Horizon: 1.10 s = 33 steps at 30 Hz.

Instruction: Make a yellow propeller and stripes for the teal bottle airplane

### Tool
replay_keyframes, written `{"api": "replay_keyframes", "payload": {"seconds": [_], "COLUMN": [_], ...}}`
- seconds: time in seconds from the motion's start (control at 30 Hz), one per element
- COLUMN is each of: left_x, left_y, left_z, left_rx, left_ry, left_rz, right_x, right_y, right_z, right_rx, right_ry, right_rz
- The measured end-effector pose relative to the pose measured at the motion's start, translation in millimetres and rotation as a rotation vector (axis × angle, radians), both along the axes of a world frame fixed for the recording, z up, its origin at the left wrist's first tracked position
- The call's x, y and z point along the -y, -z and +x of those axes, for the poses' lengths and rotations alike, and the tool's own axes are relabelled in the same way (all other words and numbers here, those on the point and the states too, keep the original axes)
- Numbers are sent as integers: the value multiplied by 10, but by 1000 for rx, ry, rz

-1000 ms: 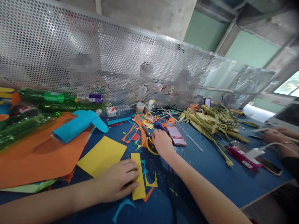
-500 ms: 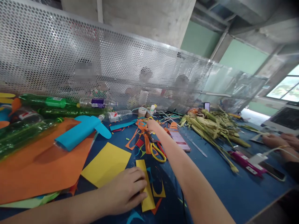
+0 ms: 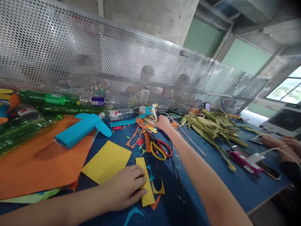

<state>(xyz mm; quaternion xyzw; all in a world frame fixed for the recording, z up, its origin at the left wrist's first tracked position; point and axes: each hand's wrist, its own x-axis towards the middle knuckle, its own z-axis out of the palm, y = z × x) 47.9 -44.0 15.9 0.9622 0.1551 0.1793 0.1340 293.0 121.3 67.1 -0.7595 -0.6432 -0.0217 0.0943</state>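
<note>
My left hand (image 3: 129, 185) rests near the front of the table with its fingers curled onto the left edge of a folded yellow paper strip (image 3: 146, 183), holding it against the surface. Beyond it, my right arm reaches across to the scrap pile. My right hand (image 3: 163, 123) is closed around a pale, narrow-looking item, too blurred to name. Just below that hand lie scissors (image 3: 161, 149) with red and yellow handles, their blades over orange paper offcuts (image 3: 147, 142). A square sheet of yellow paper (image 3: 108, 161) lies behind my left hand.
At left, a bottle wrapped in blue paper (image 3: 78, 130) lies on orange paper (image 3: 47, 169), beside green bottles (image 3: 21, 135). Dry husks (image 3: 211, 125), a pink power strip (image 3: 244, 161) and another person's hands (image 3: 278, 144) are at right. A perforated metal screen (image 3: 122, 69) stands behind.
My right hand has shifted right and now grips the pale item. The phone that lay right of my forearm no longer shows there. The left hand still rests on the strip.
</note>
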Motion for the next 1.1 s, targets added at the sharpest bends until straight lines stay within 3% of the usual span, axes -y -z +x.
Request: {"api": "replay_keyframes", "payload": {"seconds": [0.23, 0.43, 0.63, 0.87, 0.97, 1.1], "left_x": [-3, 9, -2, -14, -13, -10], "left_y": [13, 16, 28, 34, 48, 51], "left_z": [20, 19, 15, 17, 14, 11], "left_rx": [8, 16, 77, 76, 74, 75], "left_ry": [-23, -25, -8, -11, -11, -13], "left_rz": [-33, -50, -51, -61, -59, -54], "right_x": [470, 347, 7, -129, -138, -47], "right_y": [226, 160, -138, -453, -426, -206], "right_z": [41, 106, 98, 171, 214, 286], "right_rx": [-381, -377, -220, -135, -82, -14], "right_ry": [-228, -235, -269, -318, -212, -109], "right_rz": [-155, -295, -44, 196, 201, 72]}}
